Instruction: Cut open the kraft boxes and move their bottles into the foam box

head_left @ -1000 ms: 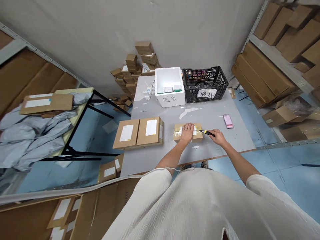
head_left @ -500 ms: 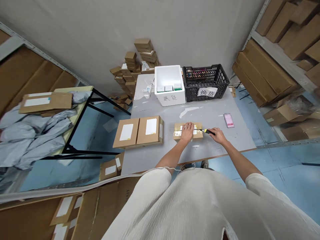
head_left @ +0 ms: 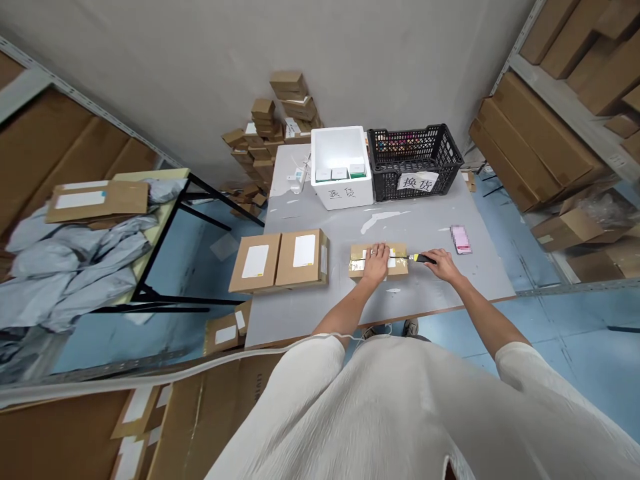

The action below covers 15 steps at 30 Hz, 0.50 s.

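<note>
A small brown cardboard box (head_left: 403, 267) with clear tape and a white label lies on the grey table in front of me. Across its top rests my left hand (head_left: 377, 261), fingers stretched out flat. My right hand (head_left: 443, 265) is closed round the black and yellow handle of a utility knife (head_left: 425, 259), just off the box's right end. The knife's thin blade points left, over the top of the box along its middle; part of it is hard to make out beside my left fingers.
Two labelled cartons (head_left: 300, 280) stand left on the table (head_left: 320, 320). Behind are a white foam box (head_left: 345, 198) with small boxes inside and a black crate (head_left: 415, 190). A phone-like pink item (head_left: 461, 240) lies right. Grey bags (head_left: 75, 267) cover a side table.
My right hand and the knife have shifted slightly right, and the handle lies more level. My left hand stays on the box. The whole view has shifted a little.
</note>
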Tool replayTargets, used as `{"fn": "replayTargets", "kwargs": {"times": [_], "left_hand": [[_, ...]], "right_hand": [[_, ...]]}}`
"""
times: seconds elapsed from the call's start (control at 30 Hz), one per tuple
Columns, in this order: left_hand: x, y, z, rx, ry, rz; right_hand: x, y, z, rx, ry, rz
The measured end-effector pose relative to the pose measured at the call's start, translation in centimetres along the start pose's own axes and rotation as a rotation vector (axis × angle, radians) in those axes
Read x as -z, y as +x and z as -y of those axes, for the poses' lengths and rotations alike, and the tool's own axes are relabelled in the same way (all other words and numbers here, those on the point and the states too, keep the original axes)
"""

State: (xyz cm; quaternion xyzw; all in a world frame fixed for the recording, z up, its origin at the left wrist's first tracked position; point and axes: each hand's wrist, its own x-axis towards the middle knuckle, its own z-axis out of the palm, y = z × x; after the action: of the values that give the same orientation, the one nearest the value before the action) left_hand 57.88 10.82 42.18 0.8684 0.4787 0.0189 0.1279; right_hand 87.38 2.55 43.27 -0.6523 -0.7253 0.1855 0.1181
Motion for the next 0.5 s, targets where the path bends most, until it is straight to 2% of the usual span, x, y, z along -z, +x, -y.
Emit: {"fn": "replayTargets", "kwargs": {"times": [0.13,0.3,0.43,0.5], "left_hand": [[0.2,-0.1,-0.1,0.009,-0.015,0.016],[-0.4,-0.1,0.0,0.007,-0.063,-0.034],[-0.7,-1.5,1.1,-0.023,-0.110,-0.077],[-0.6,-2.8,1.8,-0.040,-0.113,-0.085]], "right_hand": [[0.5,-0.1,-1.7,-0.063,-0.012,-0.061],[-0.7,1.0,-3.3,-0.083,0.021,-0.082],[-1.9,3.6,-2.6,-0.130,0.112,-0.133],[-2.3,5.6,-1.4,-0.079,0.108,-0.101]]}}
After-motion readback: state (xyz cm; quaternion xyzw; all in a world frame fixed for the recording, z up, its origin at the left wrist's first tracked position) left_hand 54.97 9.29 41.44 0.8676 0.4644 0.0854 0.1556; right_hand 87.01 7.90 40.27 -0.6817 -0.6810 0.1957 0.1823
